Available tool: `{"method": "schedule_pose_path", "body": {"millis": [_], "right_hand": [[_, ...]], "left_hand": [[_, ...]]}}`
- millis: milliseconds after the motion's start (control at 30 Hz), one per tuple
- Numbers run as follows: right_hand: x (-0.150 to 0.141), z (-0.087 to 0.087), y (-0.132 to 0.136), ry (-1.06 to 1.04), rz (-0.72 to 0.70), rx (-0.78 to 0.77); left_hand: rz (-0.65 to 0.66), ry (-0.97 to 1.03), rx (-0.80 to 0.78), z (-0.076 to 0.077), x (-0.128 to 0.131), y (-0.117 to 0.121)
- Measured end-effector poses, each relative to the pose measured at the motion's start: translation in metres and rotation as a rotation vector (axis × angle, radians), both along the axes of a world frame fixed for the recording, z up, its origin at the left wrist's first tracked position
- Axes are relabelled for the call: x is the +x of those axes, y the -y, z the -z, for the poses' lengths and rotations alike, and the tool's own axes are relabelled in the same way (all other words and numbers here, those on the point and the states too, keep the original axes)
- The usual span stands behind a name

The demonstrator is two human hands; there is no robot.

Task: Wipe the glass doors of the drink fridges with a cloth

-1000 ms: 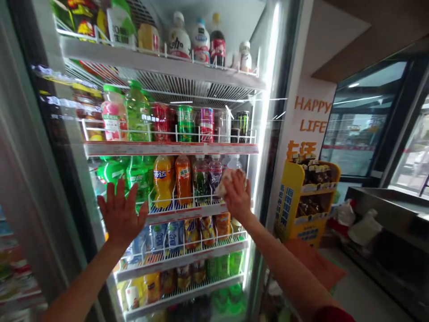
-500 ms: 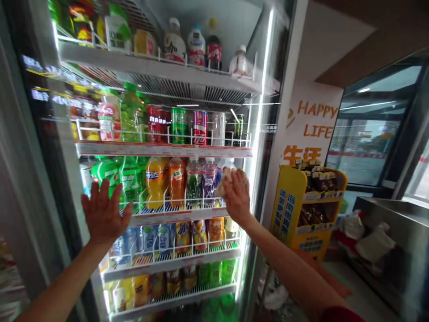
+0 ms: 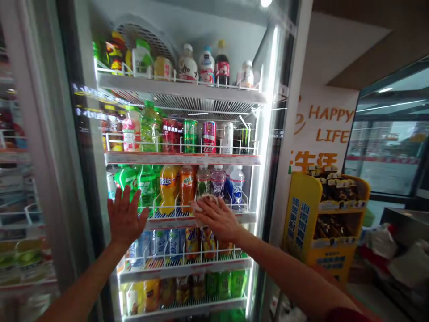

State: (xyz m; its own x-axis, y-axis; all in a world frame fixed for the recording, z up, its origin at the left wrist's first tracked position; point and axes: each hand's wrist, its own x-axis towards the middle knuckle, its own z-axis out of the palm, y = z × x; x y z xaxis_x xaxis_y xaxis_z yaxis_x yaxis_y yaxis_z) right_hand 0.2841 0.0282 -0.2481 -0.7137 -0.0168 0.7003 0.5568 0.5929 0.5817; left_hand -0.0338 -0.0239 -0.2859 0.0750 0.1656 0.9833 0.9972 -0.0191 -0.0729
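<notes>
A glass door (image 3: 234,100) stands in front of a lit drinks fridge. My left hand (image 3: 126,219) is held up flat at the glass on the left, its fingers spread and nothing in it. Under the fingers of my right hand (image 3: 221,220) is a crumpled whitish cloth (image 3: 207,199), pressed to the glass in front of the middle shelf's bottles. Behind the door are an orange soda bottle (image 3: 168,188), a blue-labelled bottle (image 3: 237,185) and a green can (image 3: 190,135).
A yellow cardboard display stand (image 3: 301,223) with dark packets is to the right of the fridge. Behind it, a white wall (image 3: 321,96) bears orange lettering. Another fridge section (image 3: 23,214) with shelved goods is at the far left.
My right hand and the cloth have moved left and down across the glass. My left hand stays flat at the door. The whole view has shifted slightly.
</notes>
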Motion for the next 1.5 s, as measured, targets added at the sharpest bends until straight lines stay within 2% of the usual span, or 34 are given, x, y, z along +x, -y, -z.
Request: {"method": "schedule_pose_path", "body": {"millis": [67, 167, 200, 267, 367, 400, 433, 500, 567, 633, 700, 800, 867, 967, 1033, 1067, 1100, 1167, 1233, 1267, 1300, 1400, 1433, 1500], "right_hand": [[-0.002, -0.014, -0.002, 0.001, 0.002, 0.014], [-0.006, -0.053, -0.006, -0.400, 0.108, -0.011], [-0.010, -0.059, -0.005, -0.498, 0.129, -0.021], [-0.022, -0.051, 0.000, -0.476, 0.115, -0.035], [-0.036, -0.017, 0.010, -0.072, 0.016, -0.019], [-0.036, -0.012, 0.010, 0.020, 0.001, -0.004], [-0.033, -0.016, 0.009, 0.040, 0.008, 0.010], [-0.024, -0.044, 0.001, -0.173, 0.088, 0.020], [-0.015, -0.081, -0.008, -0.556, 0.195, 0.011], [-0.018, -0.104, -0.010, -0.756, 0.245, 0.004], [-0.029, -0.100, -0.005, -0.635, 0.210, 0.010], [-0.038, -0.079, 0.001, -0.276, 0.123, 0.036], [-0.027, -0.085, -0.004, -0.316, 0.142, 0.054], [-0.005, -0.124, -0.020, -0.835, 0.227, 0.062], [-0.008, -0.143, -0.024, -1.077, 0.219, 0.078], [-0.017, -0.145, -0.023, -1.087, 0.196, 0.092], [-0.029, -0.143, -0.019, -1.011, 0.169, 0.111], [-0.051, -0.130, -0.012, -0.666, 0.114, 0.154], [-0.057, -0.122, -0.009, -0.393, 0.093, 0.191], [-0.054, -0.124, -0.010, -0.394, 0.102, 0.206], [-0.047, -0.131, -0.014, -0.500, 0.118, 0.218], [-0.035, -0.162, -0.025, -1.029, 0.165, 0.209], [-0.040, -0.169, -0.026, -1.096, 0.170, 0.194], [-0.063, -0.172, -0.020, -0.970, 0.166, 0.170]], "left_hand": [[-0.001, 0.002, -0.006, 0.000, -0.001, 0.000], [0.017, -0.001, -0.001, 0.000, -0.004, 0.000], [0.024, 0.001, 0.003, 0.000, -0.004, 0.000], [0.034, 0.012, -0.001, -0.001, -0.004, 0.000], [0.056, 0.020, -0.008, 0.000, -0.002, 0.002], [0.062, 0.018, -0.008, 0.000, -0.001, 0.003], [0.067, 0.015, -0.004, 0.000, 0.000, 0.004], [0.076, 0.005, 0.003, -0.003, -0.001, 0.009], [0.084, -0.020, -0.003, -0.012, -0.005, 0.013], [0.083, -0.030, 0.015, -0.030, -0.010, 0.017], [0.071, 0.005, 0.052, -0.053, -0.017, 0.018], [0.084, 0.070, 0.062, -0.080, -0.024, 0.016], [0.106, 0.082, 0.048, -0.087, -0.027, 0.012], [0.106, 0.089, 0.057, -0.086, -0.028, 0.008], [0.102, 0.086, 0.057, -0.083, -0.028, 0.007], [0.104, 0.084, 0.058, -0.083, -0.029, 0.007], [0.108, 0.082, 0.062, -0.083, -0.029, 0.006], [0.114, 0.080, 0.077, -0.083, -0.029, 0.007], [0.122, 0.078, 0.085, -0.084, -0.030, 0.007], [0.125, 0.075, 0.085, -0.084, -0.030, 0.007], [0.126, 0.071, 0.082, -0.084, -0.030, 0.007], [0.121, 0.060, 0.086, -0.083, -0.031, 0.007], [0.117, 0.058, 0.087, -0.083, -0.031, 0.007], [0.112, 0.057, 0.091, -0.083, -0.032, 0.007]]}}
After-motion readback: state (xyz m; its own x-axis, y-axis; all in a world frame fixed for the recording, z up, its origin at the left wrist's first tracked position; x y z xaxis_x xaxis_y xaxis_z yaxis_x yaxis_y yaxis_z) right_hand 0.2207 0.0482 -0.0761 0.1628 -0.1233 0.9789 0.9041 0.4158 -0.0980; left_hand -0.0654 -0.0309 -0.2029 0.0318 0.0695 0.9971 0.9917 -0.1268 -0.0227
